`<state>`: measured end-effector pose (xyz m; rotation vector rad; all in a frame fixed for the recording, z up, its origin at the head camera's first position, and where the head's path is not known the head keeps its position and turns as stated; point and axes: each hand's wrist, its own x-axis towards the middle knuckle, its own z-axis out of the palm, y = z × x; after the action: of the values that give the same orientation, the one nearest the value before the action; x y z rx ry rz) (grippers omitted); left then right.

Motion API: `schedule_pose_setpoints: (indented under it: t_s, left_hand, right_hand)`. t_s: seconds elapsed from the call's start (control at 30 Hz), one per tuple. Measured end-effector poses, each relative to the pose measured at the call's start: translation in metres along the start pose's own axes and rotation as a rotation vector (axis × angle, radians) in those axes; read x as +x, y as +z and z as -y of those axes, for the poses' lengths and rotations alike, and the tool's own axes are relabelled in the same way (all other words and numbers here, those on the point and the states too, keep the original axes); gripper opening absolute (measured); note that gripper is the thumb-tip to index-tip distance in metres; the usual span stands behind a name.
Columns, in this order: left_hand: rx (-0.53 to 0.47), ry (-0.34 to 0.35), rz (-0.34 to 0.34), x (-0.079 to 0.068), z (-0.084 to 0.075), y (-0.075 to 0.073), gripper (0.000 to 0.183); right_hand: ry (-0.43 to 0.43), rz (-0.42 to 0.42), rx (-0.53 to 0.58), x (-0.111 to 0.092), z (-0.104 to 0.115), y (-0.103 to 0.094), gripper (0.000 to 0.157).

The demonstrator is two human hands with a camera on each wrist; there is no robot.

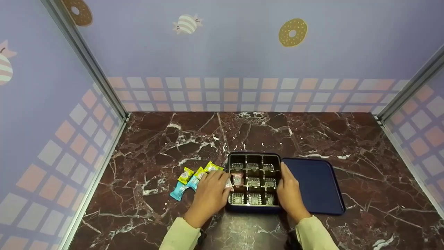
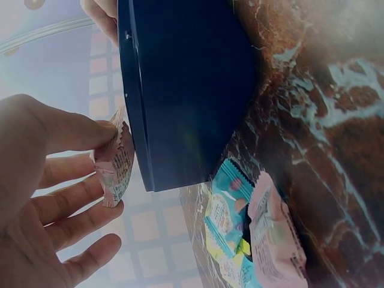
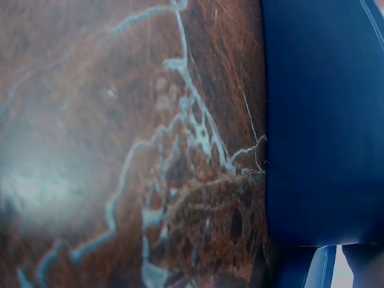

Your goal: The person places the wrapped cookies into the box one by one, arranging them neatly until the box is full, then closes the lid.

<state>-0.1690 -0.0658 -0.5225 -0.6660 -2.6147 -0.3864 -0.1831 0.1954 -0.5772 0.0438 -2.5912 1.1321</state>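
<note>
My left hand pinches a pink-wrapped candy between thumb and fingers, beside the left wall of a dark blue box. Inside the box is a black divided tray with several compartments. One pink-wrapped candy lies in the middle compartment of its left column. My right hand holds the box by its right side; some of its fingers are hidden in the head view. Left of the box lie yellow candies, blue candies and, in the left wrist view, another pink candy.
A flat dark blue lid lies right against the box's right side. Everything stands on a dark red marbled tabletop. A patterned back wall and side walls enclose the table.
</note>
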Motion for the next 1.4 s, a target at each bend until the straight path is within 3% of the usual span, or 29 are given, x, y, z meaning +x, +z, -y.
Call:
schedule_pose_setpoints:
  t_s: [0.53,1.0,1.4]
  left_hand:
    - [-0.023,0.006,0.028,0.007,-0.007,0.004,0.031]
    - [-0.054,0.013,0.023,0.012,-0.013,0.009,0.032]
    - [-0.049,0.031,0.034,0.019,-0.020,0.012,0.030]
  right_hand:
    - [0.037,0.038,0.035,-0.001,0.000,-0.001,0.057]
    - [-0.011,-0.009,-0.012,-0.001,-0.002,0.001,0.054]
    - [0.005,-0.002,0.010,0.000,-0.002,0.002,0.055]
